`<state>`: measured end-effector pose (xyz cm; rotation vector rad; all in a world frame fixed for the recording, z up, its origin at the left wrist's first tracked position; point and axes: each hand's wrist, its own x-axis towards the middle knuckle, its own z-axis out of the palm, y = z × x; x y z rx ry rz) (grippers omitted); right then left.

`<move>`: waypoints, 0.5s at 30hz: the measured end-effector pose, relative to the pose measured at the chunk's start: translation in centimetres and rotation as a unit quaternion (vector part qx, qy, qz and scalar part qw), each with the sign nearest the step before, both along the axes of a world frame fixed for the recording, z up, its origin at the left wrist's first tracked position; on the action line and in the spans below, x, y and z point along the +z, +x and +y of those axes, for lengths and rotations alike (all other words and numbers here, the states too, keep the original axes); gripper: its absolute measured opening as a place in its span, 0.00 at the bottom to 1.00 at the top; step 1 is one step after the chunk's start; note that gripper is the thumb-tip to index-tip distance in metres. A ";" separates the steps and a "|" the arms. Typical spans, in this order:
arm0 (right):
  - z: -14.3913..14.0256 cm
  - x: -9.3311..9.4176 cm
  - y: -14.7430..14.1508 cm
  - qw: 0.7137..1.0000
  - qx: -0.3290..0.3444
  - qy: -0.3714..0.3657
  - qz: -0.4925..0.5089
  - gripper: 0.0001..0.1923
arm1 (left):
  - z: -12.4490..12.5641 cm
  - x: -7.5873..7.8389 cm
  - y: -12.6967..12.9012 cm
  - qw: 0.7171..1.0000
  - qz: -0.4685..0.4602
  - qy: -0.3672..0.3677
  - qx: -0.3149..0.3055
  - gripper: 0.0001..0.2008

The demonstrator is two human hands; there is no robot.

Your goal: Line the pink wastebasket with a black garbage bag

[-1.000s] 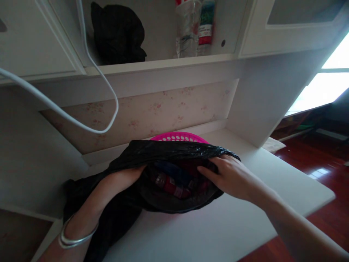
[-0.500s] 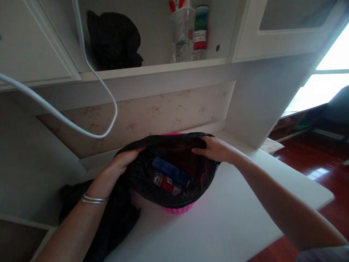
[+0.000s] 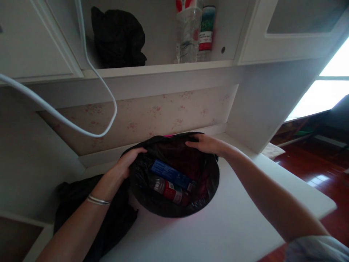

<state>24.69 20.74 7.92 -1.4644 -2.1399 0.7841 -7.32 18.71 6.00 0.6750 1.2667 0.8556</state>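
Only the head view to go on here. Both hands are on the rim of a black bag [image 3: 174, 207] that sits over a pink basket [image 3: 168, 135], of which just a sliver shows at the far edge. The left hand [image 3: 125, 162] is curled around the near-left part of the rim, fingers closed on the plastic. The right hand [image 3: 207, 143] lies flatter over the far-right part, fingers bent onto the film, though I can't tell how firm that pinch is. Inside the bag there's a blue box [image 3: 170, 174] and a bottle [image 3: 170, 190] with a red label, lying loose at the bottom. The whole thing sits on a white desk [image 3: 218, 233], near the middle, close to the back wall. More black plastic [image 3: 81, 207] is bunched at the left by the forearm. What could go wrong, I'd say: the film is thin, so pulling hard from both sides might tear it or pop it off the rim. The basket looks light too, so a sideways tug could tip it and roll the bottle out. A white cable [image 3: 103, 91] hangs just above, easy to snag if an arm lifts.
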 end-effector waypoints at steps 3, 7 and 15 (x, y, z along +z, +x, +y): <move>0.7 0.0 -0.6 1.000 0.015 0.012 -0.023 0.23 | -2.4 0.2 0.2 1.000 -0.006 -0.015 0.001 0.11; 0.8 0.6 -1.5 0.996 0.003 0.013 -0.084 0.28 | -5.8 0.6 -0.6 0.999 -0.023 -0.014 -0.026 0.16; 0.8 1.2 -3.5 0.993 0.043 -0.052 -0.097 0.31 | -6.3 0.4 -2.9 0.992 -0.050 0.001 -0.114 0.15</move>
